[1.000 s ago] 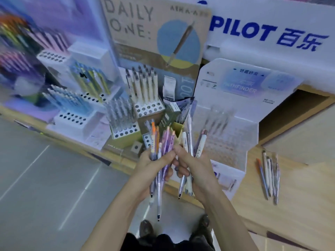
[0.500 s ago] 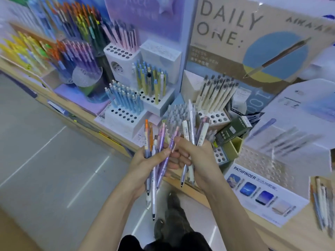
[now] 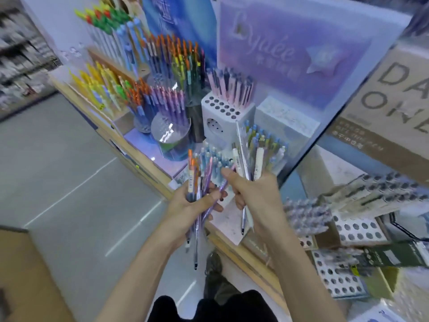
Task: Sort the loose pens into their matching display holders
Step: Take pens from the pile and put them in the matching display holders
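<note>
the main risk is a spill. the left hand grips a loose fan of orange and purple pens that stick out above and below the fist. pulling one free could drag its neighbours out onto the floor below. a wrong match is the other danger, since the purple pens in the round clear holder at centre left and the pink ones in the white holder at upper centre look alike here.

both hands sit at the frame's centre, just apart, in front of the counter edge, with the forearms rising from the bottom. the right hand is clenched round a few white pens, its thumb pointing toward the left bundle. the thumb seems to touch one purple pen, though motion blur leaves that uncertain.
</note>
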A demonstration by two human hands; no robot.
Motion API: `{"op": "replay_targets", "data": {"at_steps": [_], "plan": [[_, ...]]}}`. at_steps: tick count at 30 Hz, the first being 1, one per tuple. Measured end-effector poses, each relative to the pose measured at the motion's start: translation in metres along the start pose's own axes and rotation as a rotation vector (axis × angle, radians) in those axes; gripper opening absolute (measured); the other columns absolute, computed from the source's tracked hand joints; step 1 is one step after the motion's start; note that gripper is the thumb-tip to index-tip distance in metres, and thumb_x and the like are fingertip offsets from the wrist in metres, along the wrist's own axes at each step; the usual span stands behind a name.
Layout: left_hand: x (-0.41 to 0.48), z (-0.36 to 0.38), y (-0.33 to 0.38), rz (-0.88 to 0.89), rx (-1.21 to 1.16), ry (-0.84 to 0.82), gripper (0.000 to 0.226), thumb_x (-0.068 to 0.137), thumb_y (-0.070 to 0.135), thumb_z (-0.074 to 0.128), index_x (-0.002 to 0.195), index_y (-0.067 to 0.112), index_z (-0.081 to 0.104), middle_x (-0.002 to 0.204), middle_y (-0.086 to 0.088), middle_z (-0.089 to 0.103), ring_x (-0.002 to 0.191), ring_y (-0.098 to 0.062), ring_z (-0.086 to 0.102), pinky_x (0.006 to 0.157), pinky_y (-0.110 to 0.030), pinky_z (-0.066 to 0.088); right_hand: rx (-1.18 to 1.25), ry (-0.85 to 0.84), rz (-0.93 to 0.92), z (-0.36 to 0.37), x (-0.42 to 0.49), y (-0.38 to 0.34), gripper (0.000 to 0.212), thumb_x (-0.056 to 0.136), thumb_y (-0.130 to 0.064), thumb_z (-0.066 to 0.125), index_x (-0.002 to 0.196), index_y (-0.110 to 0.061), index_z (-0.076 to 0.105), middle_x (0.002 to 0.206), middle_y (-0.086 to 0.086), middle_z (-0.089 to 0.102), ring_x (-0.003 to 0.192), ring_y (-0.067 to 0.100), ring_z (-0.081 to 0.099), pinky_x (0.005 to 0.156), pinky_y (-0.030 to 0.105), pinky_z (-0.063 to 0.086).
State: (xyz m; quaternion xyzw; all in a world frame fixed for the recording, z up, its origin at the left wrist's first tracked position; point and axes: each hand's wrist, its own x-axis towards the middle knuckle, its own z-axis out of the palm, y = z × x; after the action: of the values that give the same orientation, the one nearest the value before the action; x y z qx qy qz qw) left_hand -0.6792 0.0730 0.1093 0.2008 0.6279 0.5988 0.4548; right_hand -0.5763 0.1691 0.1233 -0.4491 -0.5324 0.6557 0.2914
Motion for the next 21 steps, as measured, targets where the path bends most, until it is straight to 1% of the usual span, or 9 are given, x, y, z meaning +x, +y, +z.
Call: {"op": "replay_targets", "data": {"at_steps": [2, 4, 7, 9, 11, 14, 16, 19, 21], "plan": [[0.019, -0.011, 0.008, 0.008, 0.017, 0.036, 0.027, 0.074, 0.015, 0.07, 0.096, 0.003, 0.06, 0.073, 0.001, 0.073, 0.059, -0.011, 0.067, 0.055, -0.023, 0.052, -0.059, 0.008, -0.001, 0.016, 0.019, -0.008, 0.043, 0.078, -0.025, 0.075, 0.041, -0.023, 0.053, 0.035, -0.008, 0.039, 0.032, 0.01, 0.034, 0.036, 0.016, 0.03], [0.036, -0.022, 0.014, 0.028, 0.034, 0.077, 0.022, 0.076, 0.015, 0.071, 0.093, 0.006, 0.06, 0.071, 0.002, 0.072, 0.059, -0.011, 0.067, 0.053, -0.021, 0.052, -0.109, -0.007, 0.0, 0.031, 0.036, -0.013, 0.037, 0.08, -0.027, 0.074, 0.049, -0.017, 0.055, 0.033, -0.009, 0.037, 0.031, 0.008, 0.033, 0.035, 0.015, 0.029], [0.058, -0.037, 0.018, 0.067, 0.064, 0.107, 0.015, 0.078, 0.012, 0.071, 0.089, 0.011, 0.06, 0.071, 0.002, 0.072, 0.061, -0.012, 0.068, 0.052, -0.021, 0.051, -0.169, 0.002, 0.011, 0.051, 0.057, -0.016, 0.037, 0.082, -0.028, 0.073, 0.053, -0.012, 0.056, 0.03, -0.01, 0.037, 0.029, 0.005, 0.033, 0.035, 0.015, 0.028], [0.069, -0.047, 0.02, 0.067, 0.053, 0.094, 0.011, 0.081, 0.012, 0.069, 0.088, 0.013, 0.061, 0.075, 0.002, 0.073, 0.063, -0.013, 0.069, 0.053, -0.021, 0.051, -0.16, 0.007, -0.005, 0.064, 0.066, -0.018, 0.035, 0.083, -0.023, 0.072, 0.053, -0.013, 0.057, 0.033, -0.01, 0.043, 0.031, 0.003, 0.035, 0.036, 0.014, 0.03], [0.08, -0.059, 0.023, 0.05, -0.003, 0.073, 0.013, 0.082, 0.014, 0.066, 0.095, 0.012, 0.063, 0.084, -0.001, 0.075, 0.07, -0.017, 0.071, 0.058, -0.025, 0.055, -0.11, 0.03, -0.021, 0.077, 0.073, -0.02, 0.033, 0.083, -0.019, 0.071, 0.053, -0.015, 0.058, 0.038, -0.008, 0.048, 0.033, 0.004, 0.038, 0.038, 0.015, 0.033], [0.105, -0.082, 0.029, 0.049, -0.084, 0.109, 0.012, 0.088, 0.011, 0.06, 0.098, 0.006, 0.064, 0.088, -0.004, 0.075, 0.079, -0.02, 0.072, 0.066, -0.029, 0.058, -0.012, 0.128, -0.028, 0.096, 0.086, -0.023, 0.029, 0.083, -0.021, 0.072, 0.058, -0.016, 0.059, 0.049, 0.003, 0.05, 0.036, 0.01, 0.037, 0.038, 0.019, 0.033], [0.124, -0.101, 0.033, 0.058, -0.068, 0.16, 0.008, 0.093, 0.009, 0.055, 0.094, 0.003, 0.061, 0.084, -0.005, 0.075, 0.078, -0.02, 0.072, 0.063, -0.026, 0.057, 0.004, 0.209, -0.075, 0.109, 0.096, -0.024, 0.027, 0.083, -0.024, 0.072, 0.061, -0.016, 0.059, 0.047, 0.0, 0.048, 0.037, 0.01, 0.038, 0.04, 0.019, 0.034], [0.154, -0.132, 0.041, 0.062, -0.074, 0.201, 0.01, 0.096, 0.006, 0.049, 0.09, 0.001, 0.056, 0.072, -0.004, 0.073, 0.071, -0.02, 0.072, 0.057, -0.028, 0.056, 0.011, 0.301, -0.175, 0.13, 0.108, -0.025, 0.026, 0.085, -0.027, 0.07, 0.061, -0.026, 0.061, 0.048, -0.01, 0.049, 0.042, 0.006, 0.042, 0.045, 0.021, 0.038], [0.172, -0.152, 0.051, 0.069, -0.049, 0.185, 0.014, 0.096, 0.006, 0.049, 0.093, -0.006, 0.057, 0.068, -0.005, 0.072, 0.067, -0.02, 0.071, 0.055, -0.028, 0.056, -0.013, 0.362, -0.207, 0.148, 0.113, -0.024, 0.033, 0.087, -0.029, 0.067, 0.056, -0.032, 0.056, 0.043, -0.014, 0.039, 0.04, 0.004, 0.035, 0.044, 0.019, 0.036]]}}
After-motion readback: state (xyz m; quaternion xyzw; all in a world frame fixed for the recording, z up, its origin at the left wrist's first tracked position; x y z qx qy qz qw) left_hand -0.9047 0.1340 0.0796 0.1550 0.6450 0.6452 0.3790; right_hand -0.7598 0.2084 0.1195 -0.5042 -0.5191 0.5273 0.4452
